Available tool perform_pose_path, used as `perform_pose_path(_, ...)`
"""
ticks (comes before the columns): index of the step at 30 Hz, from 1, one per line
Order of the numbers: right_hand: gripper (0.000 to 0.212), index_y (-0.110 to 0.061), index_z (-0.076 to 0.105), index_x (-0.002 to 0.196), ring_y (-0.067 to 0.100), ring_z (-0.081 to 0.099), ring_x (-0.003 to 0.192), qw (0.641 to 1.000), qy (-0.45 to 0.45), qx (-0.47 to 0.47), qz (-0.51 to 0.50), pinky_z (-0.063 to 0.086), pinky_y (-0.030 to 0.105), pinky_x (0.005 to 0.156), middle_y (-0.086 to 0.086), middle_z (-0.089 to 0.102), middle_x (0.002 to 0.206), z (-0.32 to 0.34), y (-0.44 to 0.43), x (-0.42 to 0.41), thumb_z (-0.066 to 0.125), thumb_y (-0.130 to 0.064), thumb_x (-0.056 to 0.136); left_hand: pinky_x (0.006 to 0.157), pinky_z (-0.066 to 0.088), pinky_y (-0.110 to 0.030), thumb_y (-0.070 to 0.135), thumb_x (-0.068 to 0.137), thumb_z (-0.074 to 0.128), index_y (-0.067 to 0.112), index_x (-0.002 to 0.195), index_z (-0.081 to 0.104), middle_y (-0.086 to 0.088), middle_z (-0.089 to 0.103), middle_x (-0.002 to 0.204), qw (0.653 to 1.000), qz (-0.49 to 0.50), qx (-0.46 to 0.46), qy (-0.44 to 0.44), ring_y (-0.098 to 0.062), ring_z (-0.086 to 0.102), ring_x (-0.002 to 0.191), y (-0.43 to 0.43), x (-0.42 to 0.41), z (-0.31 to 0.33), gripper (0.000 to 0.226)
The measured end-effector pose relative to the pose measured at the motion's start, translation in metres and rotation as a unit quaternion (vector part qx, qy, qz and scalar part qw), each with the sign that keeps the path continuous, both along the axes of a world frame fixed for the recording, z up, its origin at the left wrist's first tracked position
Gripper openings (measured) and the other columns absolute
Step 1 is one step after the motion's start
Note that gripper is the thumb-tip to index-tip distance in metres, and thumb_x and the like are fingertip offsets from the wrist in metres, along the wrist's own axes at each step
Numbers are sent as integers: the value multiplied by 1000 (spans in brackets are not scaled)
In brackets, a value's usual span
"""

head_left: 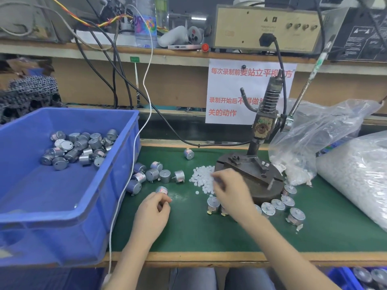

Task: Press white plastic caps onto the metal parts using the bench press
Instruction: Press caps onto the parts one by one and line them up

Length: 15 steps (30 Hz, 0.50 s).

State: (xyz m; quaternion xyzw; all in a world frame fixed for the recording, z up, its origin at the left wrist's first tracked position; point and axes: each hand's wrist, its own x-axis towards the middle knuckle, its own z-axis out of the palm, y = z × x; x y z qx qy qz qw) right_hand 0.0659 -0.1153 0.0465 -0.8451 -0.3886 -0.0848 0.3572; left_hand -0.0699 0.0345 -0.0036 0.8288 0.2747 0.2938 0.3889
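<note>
Hands over green surface [188, 233]: left hand [155, 208] grips one metal motor [161, 189], right hand [228, 189], blurred, its grasp unclear, over one pile of white caps [201, 176] beside the single bench press [251, 170], seven loose motors [165, 176] near one blue bin [52, 237].

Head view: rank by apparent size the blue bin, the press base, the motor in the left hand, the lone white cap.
1. blue bin, largest by far, though nearest the camera
2. press base
3. motor pinched in the left hand
4. lone white cap, smallest
</note>
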Motion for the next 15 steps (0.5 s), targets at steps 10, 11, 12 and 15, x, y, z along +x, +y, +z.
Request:
perform_pose_path(10,52,-14,44,137,28,41,123,966,-39,-105,233,34,38,103,6,41,141,-29,91,-49,43,-1,87,59,36,-12,-6,81,51,20,79,45,5,56,77,992,77,-69,-75,-6,52,73,5,-1,3,27)
perform_pose_path(11,51,-14,47,135,28,43,121,966,-25,-99,236,35,38,101,6,44,138,-33,92,-49,44,-1,86,60,36,-13,-6,82,51,16,82,47,5,56,79,989,87,-82,-81,-6,52,73,6,-1,4,23)
perform_pose_path(12,49,-13,49,132,27,45,119,969,-12,-89,231,36,36,100,7,45,134,-37,92,-49,46,-1,85,60,36,-13,-6,83,51,14,85,48,4,56,80,988,94,-94,-82,-7,52,74,7,-1,4,20)
perform_pose_path(15,41,-12,51,127,23,46,114,979,14,-52,197,35,25,97,8,47,123,-47,89,-47,55,-7,86,61,37,-14,-6,84,50,12,89,49,5,55,82,985,103,-107,-86,-8,52,75,7,-2,5,18)
